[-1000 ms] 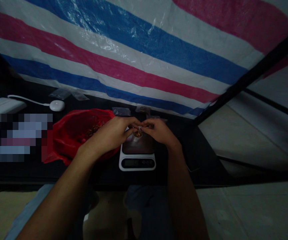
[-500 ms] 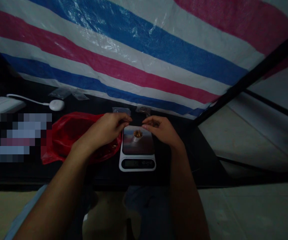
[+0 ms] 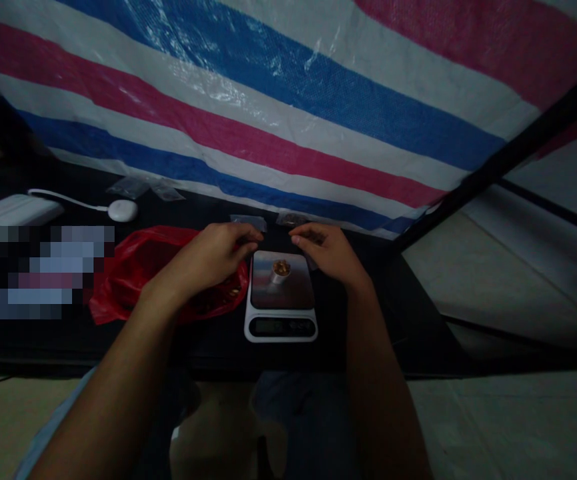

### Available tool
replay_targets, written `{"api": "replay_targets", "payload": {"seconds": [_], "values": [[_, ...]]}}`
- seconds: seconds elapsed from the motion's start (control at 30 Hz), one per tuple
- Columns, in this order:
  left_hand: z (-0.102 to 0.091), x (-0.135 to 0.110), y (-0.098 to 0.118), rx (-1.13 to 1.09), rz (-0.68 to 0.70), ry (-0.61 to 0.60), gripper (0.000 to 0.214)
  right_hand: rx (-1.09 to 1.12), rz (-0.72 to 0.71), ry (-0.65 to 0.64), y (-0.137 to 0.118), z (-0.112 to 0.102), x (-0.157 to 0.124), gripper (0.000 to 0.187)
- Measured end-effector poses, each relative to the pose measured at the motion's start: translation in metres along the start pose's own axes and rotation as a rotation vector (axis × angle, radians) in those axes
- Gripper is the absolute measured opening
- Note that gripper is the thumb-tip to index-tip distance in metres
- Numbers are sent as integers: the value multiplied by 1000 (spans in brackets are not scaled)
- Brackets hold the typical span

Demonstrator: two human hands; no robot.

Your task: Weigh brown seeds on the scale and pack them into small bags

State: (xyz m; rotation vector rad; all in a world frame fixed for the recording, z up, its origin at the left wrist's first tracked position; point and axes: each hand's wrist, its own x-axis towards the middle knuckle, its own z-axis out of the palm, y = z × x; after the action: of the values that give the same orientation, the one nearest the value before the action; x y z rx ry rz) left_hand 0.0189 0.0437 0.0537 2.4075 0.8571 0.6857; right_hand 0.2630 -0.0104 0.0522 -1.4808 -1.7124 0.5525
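A white kitchen scale (image 3: pixel 281 325) with a shiny metal plate stands in front of me. On its plate sits a small pale cup (image 3: pixel 280 277) filled with golden-brown bits (image 3: pixel 281 267). My left hand (image 3: pixel 225 250) hovers at the plate's far left corner, fingers loosely bent, thumb apart from them, holding nothing I can see. At the far right corner is my right hand (image 3: pixel 325 250), its fingers stretched loosely forward and its thumb tip close beneath them. Neither hand touches the cup. Under my left forearm lies an open red plastic bag (image 3: pixel 123 273), with small pieces visible inside.
Small clear plastic bags (image 3: pixel 249 222) lie behind the scale, and more plastic wrappers (image 3: pixel 168 191) at the back left. A white round device (image 3: pixel 123 211) is cabled to a white box (image 3: pixel 13 213). A striped tarp (image 3: pixel 248 127) rises behind the black table (image 3: pixel 208 350).
The view has shifted slightly, so the scale appears a little further right. My right fingers and thumb have moved slightly away from the plate. The cup stays on the scale.
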Motion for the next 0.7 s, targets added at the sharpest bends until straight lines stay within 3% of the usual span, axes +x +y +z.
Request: {"api": "replay_targets", "payload": {"seconds": [0.1,0.23,0.33,0.43,0.57,0.7], "values": [[-7,-4,2,10,-9,-9,30,-71,56,-85,21,11,30,12],[-13,-7,4,24,-23,-29,29,-164,185,-408,36,27,67,13],[-14,-9,2,27,-21,-23,30,-232,211,-536,35,32,80,19],[-15,-10,1,32,-39,-30,31,-261,193,-584,31,33,84,29],[-22,-12,-1,64,-71,-57,32,-297,178,-583,31,30,84,30],[-33,-25,-3,71,-131,-138,27,-173,165,-447,23,12,72,23]]}}
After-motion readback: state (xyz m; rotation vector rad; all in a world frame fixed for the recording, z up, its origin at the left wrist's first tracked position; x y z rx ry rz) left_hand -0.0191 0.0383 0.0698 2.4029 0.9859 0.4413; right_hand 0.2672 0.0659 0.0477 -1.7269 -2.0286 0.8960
